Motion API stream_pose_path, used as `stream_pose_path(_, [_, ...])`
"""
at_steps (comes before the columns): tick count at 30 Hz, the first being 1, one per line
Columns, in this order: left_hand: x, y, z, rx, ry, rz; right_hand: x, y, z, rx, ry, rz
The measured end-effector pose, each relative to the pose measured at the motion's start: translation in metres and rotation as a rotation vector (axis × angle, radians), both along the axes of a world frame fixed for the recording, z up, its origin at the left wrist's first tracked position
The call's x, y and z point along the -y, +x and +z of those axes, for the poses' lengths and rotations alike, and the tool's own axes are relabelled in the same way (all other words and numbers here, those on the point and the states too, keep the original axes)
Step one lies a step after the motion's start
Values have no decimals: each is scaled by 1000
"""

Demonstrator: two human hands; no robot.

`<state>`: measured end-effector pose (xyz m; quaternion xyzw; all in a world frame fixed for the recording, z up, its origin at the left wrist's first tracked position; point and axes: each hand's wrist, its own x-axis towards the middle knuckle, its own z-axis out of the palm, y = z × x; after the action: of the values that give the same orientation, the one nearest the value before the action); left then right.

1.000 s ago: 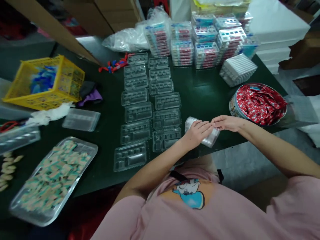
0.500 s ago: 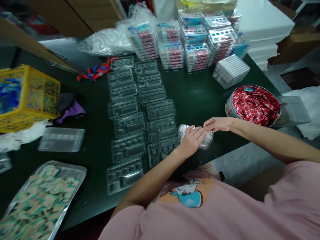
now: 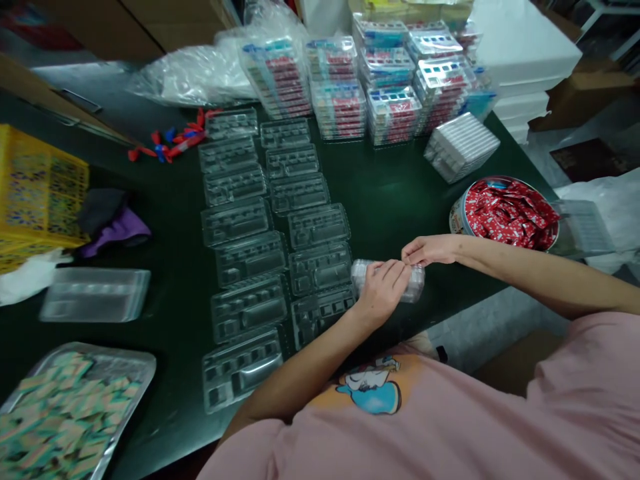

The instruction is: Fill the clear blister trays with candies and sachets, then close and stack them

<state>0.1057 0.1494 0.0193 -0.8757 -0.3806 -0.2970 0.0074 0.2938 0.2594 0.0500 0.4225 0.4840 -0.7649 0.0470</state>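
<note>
A small stack of clear plastic trays [image 3: 414,288] is held near the table's front edge. My left hand [image 3: 384,290] lies over the top of it, fingers bent round it. At the stack's far right corner, my right hand [image 3: 425,251] is closed in a pinch on its edge; the fingertips partly hide what they grip. To the left, clear plastic trays [image 3: 250,310] with moulded compartments lie in two columns on the dark green table [image 3: 385,190].
Filled clear packs [image 3: 340,110] stand stacked at the back, with a block of nested trays [image 3: 463,147] nearer. A round tin [image 3: 457,217] of red packets is at right. At left are a metal tray [image 3: 145,367] of striped pieces, a clear case [image 3: 95,295] and a yellow basket [image 3: 45,193].
The view has shifted slightly, so the things at left sit further left and lower. Both hands stay at the tray stack, with the fingers moved only a little.
</note>
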Motion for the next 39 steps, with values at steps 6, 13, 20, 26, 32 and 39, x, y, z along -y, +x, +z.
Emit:
stream_pose_path(6, [5,-2,4,-1,13,-22,-3,4,-5,41,-44,-1])
stream_pose_path(13, [15,5,4,12,-3,-28,-38,11,-24,186,204,-121])
stream_pose_path(20, [7,9,6,-112,-181,94,-145,3,-44,453,556,-379])
stream_pose_path(26, [-41,13,2,-144,-404,145,-145,-20,-58,611,1208,-159])
stream_pose_path(32, [-81,17,-7,-203,-653,167,-117,-45,-70,610,1374,357])
stream_pose_path(39, [-85,3,-2,-115,-447,146,-196,-92,-79,631,1427,335])
